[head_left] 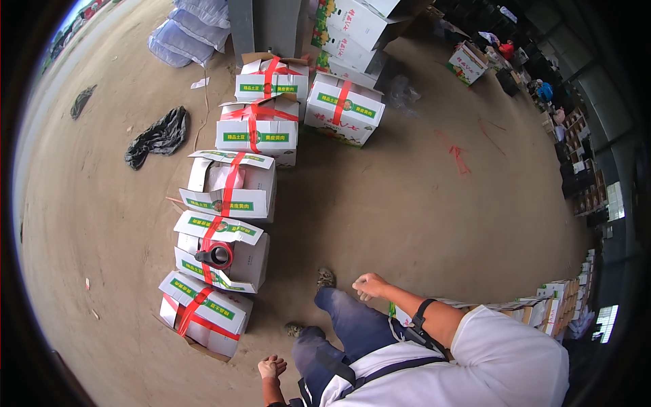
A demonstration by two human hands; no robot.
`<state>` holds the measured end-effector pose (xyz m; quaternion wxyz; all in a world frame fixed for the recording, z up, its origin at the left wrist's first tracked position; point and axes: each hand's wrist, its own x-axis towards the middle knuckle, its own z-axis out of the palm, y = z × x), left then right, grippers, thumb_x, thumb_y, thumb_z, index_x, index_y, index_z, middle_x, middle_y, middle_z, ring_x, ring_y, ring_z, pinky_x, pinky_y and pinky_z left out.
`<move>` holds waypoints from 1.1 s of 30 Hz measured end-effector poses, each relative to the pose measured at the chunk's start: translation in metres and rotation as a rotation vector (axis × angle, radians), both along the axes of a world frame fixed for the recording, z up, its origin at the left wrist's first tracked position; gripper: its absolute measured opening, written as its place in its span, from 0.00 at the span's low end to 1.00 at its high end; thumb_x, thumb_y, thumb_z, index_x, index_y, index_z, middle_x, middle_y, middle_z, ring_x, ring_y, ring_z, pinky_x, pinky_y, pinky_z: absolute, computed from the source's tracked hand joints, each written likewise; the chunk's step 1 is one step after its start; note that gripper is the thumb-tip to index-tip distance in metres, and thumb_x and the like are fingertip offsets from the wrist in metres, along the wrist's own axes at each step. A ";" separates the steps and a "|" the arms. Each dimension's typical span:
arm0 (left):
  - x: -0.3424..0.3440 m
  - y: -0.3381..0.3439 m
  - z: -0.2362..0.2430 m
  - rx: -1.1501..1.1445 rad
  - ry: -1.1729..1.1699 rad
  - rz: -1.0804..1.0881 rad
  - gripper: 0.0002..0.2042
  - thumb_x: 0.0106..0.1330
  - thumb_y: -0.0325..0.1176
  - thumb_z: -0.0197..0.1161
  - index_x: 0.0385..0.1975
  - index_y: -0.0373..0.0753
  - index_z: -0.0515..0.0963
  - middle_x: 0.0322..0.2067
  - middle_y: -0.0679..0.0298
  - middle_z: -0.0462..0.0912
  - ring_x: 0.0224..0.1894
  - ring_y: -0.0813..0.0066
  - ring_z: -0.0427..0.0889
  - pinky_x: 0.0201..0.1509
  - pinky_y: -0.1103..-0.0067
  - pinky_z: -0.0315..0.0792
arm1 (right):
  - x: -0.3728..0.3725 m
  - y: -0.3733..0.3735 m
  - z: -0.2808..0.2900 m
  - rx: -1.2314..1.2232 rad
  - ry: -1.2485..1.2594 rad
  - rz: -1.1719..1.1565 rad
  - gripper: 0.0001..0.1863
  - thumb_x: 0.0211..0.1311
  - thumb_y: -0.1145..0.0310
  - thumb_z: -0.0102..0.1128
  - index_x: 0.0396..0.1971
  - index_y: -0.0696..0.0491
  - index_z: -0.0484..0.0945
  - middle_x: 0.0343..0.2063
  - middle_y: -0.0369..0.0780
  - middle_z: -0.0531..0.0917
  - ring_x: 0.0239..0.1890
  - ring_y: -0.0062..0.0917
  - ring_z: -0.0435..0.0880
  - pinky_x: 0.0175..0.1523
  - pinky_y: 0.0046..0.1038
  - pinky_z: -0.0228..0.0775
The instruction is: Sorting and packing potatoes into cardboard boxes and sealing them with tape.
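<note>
My left hand (272,367) hangs beside my left leg, fingers loosely bent and apart, holding nothing. Out in front of my right thigh is my right hand (369,286), its fingers curled in with nothing visible in them. Neither hand touches a box. The white carton (234,313) at the near end of a row is nearest my left hand; red tape crosses its top. On the second carton (252,261) rests a black tape dispenser (215,255) with a red roll. A third carton (261,186) has its flaps partly apart under red tape, showing pale contents.
Farther along stand more taped cartons (254,139), one (342,112) set to the right. Stacked cartons (346,30) and a grey pillar (268,30) rise behind. Stuffed pale sacks (186,41), a black plastic sheet (157,138) and red tape scraps (460,159) lie on the floor.
</note>
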<state>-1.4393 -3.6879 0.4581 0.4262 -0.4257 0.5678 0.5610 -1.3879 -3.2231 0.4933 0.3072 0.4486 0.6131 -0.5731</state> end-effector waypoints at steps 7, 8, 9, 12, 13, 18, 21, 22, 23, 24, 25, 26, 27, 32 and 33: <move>-0.078 0.106 -0.004 0.213 0.212 -0.167 0.15 0.67 0.30 0.56 0.49 0.28 0.69 0.25 0.59 0.76 0.20 0.70 0.79 0.24 0.76 0.77 | -0.045 0.077 -0.001 0.016 0.125 -0.087 0.22 0.65 0.58 0.59 0.46 0.63 0.77 0.31 0.43 0.84 0.29 0.28 0.86 0.33 0.28 0.81; -0.087 0.124 -0.004 0.265 0.235 -0.198 0.18 0.68 0.32 0.56 0.52 0.27 0.68 0.27 0.56 0.80 0.23 0.68 0.82 0.26 0.75 0.80 | -0.042 0.088 -0.001 0.035 0.116 -0.093 0.22 0.65 0.57 0.59 0.46 0.63 0.77 0.31 0.43 0.84 0.29 0.28 0.86 0.33 0.28 0.81; -0.091 0.141 -0.004 0.151 0.244 -0.271 0.18 0.68 0.32 0.57 0.52 0.28 0.69 0.31 0.50 0.83 0.26 0.61 0.85 0.28 0.71 0.82 | -0.036 0.099 0.000 0.042 0.106 -0.136 0.24 0.65 0.56 0.59 0.47 0.63 0.77 0.31 0.43 0.84 0.29 0.29 0.86 0.33 0.28 0.81; -0.108 0.156 -0.018 0.153 0.167 -0.358 0.16 0.68 0.31 0.56 0.51 0.30 0.70 0.29 0.51 0.81 0.25 0.59 0.84 0.26 0.69 0.81 | -0.014 0.117 -0.009 0.059 0.080 -0.271 0.22 0.64 0.56 0.60 0.44 0.62 0.79 0.29 0.43 0.85 0.26 0.28 0.86 0.30 0.28 0.81; -0.114 0.143 -0.031 0.138 0.169 -0.354 0.16 0.68 0.31 0.56 0.51 0.30 0.70 0.29 0.51 0.81 0.25 0.59 0.84 0.26 0.69 0.81 | -0.012 0.120 -0.011 0.045 0.082 -0.266 0.22 0.64 0.56 0.60 0.44 0.62 0.79 0.29 0.43 0.85 0.26 0.28 0.86 0.30 0.28 0.81; -0.131 0.202 0.011 0.022 0.041 -0.364 0.07 0.62 0.23 0.60 0.37 0.34 0.69 0.19 0.67 0.66 0.16 0.75 0.67 0.17 0.79 0.60 | 0.055 0.143 -0.014 0.035 -0.077 -0.478 0.22 0.65 0.58 0.61 0.47 0.63 0.76 0.28 0.45 0.84 0.24 0.31 0.85 0.29 0.28 0.81; -0.144 0.168 -0.018 0.211 -0.066 -0.218 0.05 0.64 0.23 0.58 0.36 0.35 0.70 0.20 0.68 0.66 0.16 0.77 0.66 0.17 0.80 0.59 | 0.059 0.160 -0.003 -0.013 -0.105 -0.536 0.22 0.64 0.62 0.62 0.50 0.64 0.74 0.29 0.48 0.84 0.24 0.34 0.85 0.27 0.29 0.80; -0.153 0.176 -0.024 0.221 -0.078 -0.215 0.04 0.64 0.24 0.58 0.35 0.36 0.69 0.19 0.68 0.65 0.16 0.78 0.64 0.16 0.81 0.57 | 0.058 0.162 0.002 -0.037 -0.130 -0.492 0.22 0.64 0.62 0.62 0.50 0.64 0.74 0.29 0.48 0.84 0.24 0.34 0.85 0.27 0.29 0.80; -0.159 0.178 -0.025 0.262 -0.119 -0.117 0.04 0.65 0.25 0.58 0.34 0.36 0.69 0.19 0.68 0.65 0.16 0.79 0.64 0.16 0.81 0.56 | 0.058 0.164 0.009 -0.010 -0.182 -0.522 0.23 0.64 0.62 0.62 0.50 0.65 0.74 0.30 0.49 0.84 0.25 0.34 0.86 0.27 0.29 0.80; -0.162 0.182 -0.029 0.312 -0.149 -0.012 0.04 0.66 0.26 0.57 0.34 0.36 0.69 0.19 0.67 0.65 0.15 0.79 0.64 0.16 0.82 0.55 | 0.046 0.172 0.015 0.028 -0.227 -0.544 0.23 0.65 0.63 0.62 0.50 0.65 0.73 0.31 0.49 0.84 0.25 0.35 0.86 0.27 0.30 0.80; -0.168 0.172 -0.041 0.360 -0.135 -0.081 0.04 0.67 0.28 0.55 0.36 0.37 0.70 0.20 0.67 0.66 0.18 0.76 0.66 0.18 0.81 0.59 | 0.029 0.175 0.014 0.008 -0.237 -0.480 0.23 0.65 0.63 0.62 0.50 0.65 0.73 0.31 0.49 0.84 0.25 0.35 0.86 0.27 0.30 0.80; -0.169 0.161 -0.050 0.407 -0.126 -0.152 0.04 0.68 0.29 0.53 0.39 0.37 0.70 0.21 0.66 0.66 0.21 0.73 0.69 0.20 0.80 0.63 | 0.018 0.177 0.013 -0.009 -0.225 -0.442 0.23 0.65 0.62 0.61 0.50 0.65 0.73 0.32 0.50 0.84 0.26 0.35 0.86 0.29 0.30 0.80; -0.168 0.177 -0.052 0.439 -0.124 -0.091 0.05 0.67 0.29 0.57 0.37 0.35 0.71 0.20 0.65 0.68 0.18 0.75 0.69 0.18 0.81 0.62 | 0.016 0.182 0.013 -0.007 -0.224 -0.430 0.23 0.66 0.61 0.60 0.50 0.65 0.73 0.33 0.50 0.84 0.28 0.35 0.86 0.30 0.30 0.80; -0.175 0.242 -0.025 0.106 0.074 -0.426 0.16 0.68 0.34 0.61 0.50 0.31 0.72 0.29 0.57 0.80 0.25 0.67 0.83 0.24 0.79 0.74 | -0.068 0.204 0.029 -0.048 -0.091 -0.370 0.23 0.66 0.60 0.60 0.51 0.64 0.74 0.35 0.50 0.84 0.31 0.33 0.86 0.36 0.30 0.81; -0.172 0.244 -0.023 0.098 0.062 -0.383 0.16 0.68 0.33 0.60 0.51 0.31 0.72 0.29 0.57 0.80 0.26 0.67 0.83 0.24 0.79 0.75 | -0.087 0.206 0.029 -0.088 -0.024 -0.342 0.22 0.66 0.60 0.60 0.51 0.64 0.74 0.35 0.49 0.84 0.33 0.32 0.86 0.38 0.30 0.81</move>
